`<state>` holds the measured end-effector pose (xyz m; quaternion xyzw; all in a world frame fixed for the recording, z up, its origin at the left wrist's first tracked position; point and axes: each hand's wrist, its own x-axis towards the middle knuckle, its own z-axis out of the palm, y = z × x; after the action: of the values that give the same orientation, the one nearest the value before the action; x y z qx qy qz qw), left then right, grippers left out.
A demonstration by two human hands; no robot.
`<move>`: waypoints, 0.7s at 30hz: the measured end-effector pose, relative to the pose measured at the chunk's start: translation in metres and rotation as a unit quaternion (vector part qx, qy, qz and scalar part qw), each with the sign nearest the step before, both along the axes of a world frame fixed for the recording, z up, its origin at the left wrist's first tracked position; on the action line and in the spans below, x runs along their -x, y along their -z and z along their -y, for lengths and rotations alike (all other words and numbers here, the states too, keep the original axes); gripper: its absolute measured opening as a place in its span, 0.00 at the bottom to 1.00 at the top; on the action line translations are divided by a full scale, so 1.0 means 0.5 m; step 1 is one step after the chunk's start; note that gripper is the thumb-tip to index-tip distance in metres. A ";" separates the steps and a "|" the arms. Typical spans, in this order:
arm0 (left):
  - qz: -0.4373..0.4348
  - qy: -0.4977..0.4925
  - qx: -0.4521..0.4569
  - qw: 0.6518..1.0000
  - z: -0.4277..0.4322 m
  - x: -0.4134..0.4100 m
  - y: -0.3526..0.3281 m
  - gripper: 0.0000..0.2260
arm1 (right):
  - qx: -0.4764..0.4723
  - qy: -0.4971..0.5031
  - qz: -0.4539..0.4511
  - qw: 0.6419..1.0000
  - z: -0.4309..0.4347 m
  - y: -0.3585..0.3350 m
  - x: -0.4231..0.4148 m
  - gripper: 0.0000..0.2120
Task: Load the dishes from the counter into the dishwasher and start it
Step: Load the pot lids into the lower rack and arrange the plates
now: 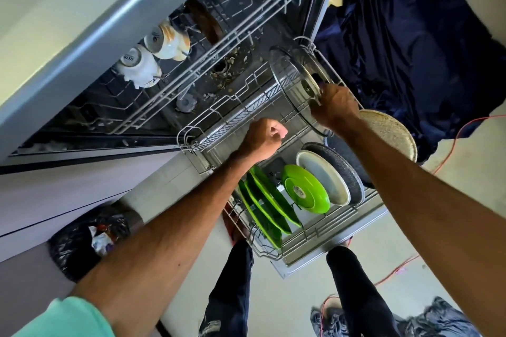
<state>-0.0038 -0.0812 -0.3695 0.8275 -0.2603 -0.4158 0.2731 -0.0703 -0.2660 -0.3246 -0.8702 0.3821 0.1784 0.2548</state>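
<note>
The dishwasher stands open with its lower rack (323, 238) pulled out over the door. In that rack stand several green plates (269, 206), a green bowl (305, 189), a white plate (325, 175) and a dark pan (345, 169). At the rack's far end a glass lid (293, 82) stands on edge, and my right hand (335, 107) is closed on its knob. My left hand (262, 137) is a fist over the middle of the rack, holding nothing that I can see. Two white cups (153, 55) sit upside down in the upper rack (219, 44).
A beige plate (394, 131) lies beyond the rack on the right, beside a dark blue cloth (410, 35). A black rubbish bag (85, 238) sits on the floor at the left. An orange cable (451, 150) runs along the floor. My legs stand at the door's front edge.
</note>
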 end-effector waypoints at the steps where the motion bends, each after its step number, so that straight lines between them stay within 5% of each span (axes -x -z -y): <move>1: 0.000 -0.002 -0.001 1.000 -0.004 0.000 0.001 0.10 | 0.006 0.016 0.001 1.000 0.001 -0.002 0.006 0.20; 14: -0.013 -0.028 -0.012 0.999 -0.047 0.014 -0.017 0.10 | 0.031 0.097 0.147 0.984 -0.016 -0.047 0.092 0.21; 21: 0.000 -0.070 0.001 0.998 -0.097 0.001 -0.159 0.10 | 0.007 0.134 0.169 0.976 -0.123 -0.157 0.138 0.21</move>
<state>-0.0044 -0.0326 -0.2899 0.8433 -0.2020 -0.3959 0.3021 -0.1394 -0.2044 -0.2461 -0.8302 0.4483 -0.0094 0.3312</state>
